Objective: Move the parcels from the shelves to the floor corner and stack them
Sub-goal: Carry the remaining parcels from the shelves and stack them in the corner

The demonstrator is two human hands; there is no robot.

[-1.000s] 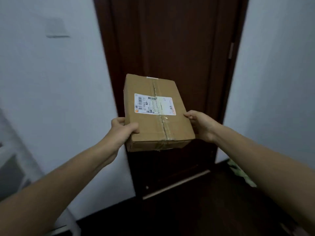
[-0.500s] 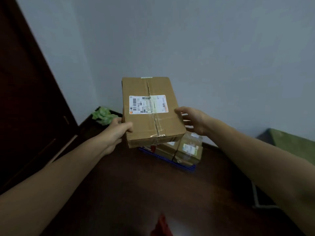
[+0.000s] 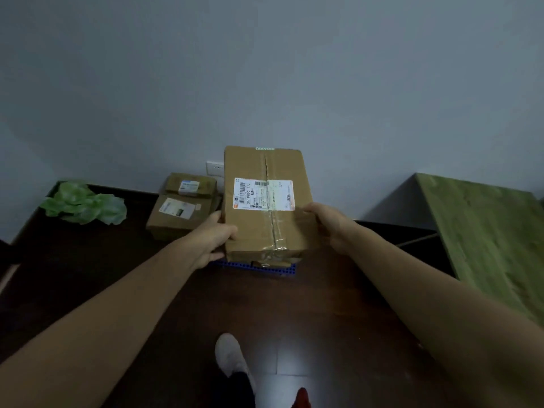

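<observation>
Starting nearest: a shoe is planted on the dark floor. Ahead, a taped box is clasped at its near end between the left hand and right hand, held over a blue tray. With the far end unsupported, a tip or slip is risked. Beyond, two stacked parcels by the wall could be knocked on lowering.

1. A plain pale grey wall fills the upper half, in dim, even light.
2. A white socket sits low on the wall, just above the floor.
3. The floor is dark glossy wood with a faint sheen.
4. A green surface slants in from the right, against the wall.
5. A crumpled green thing lies in the left floor corner.
</observation>
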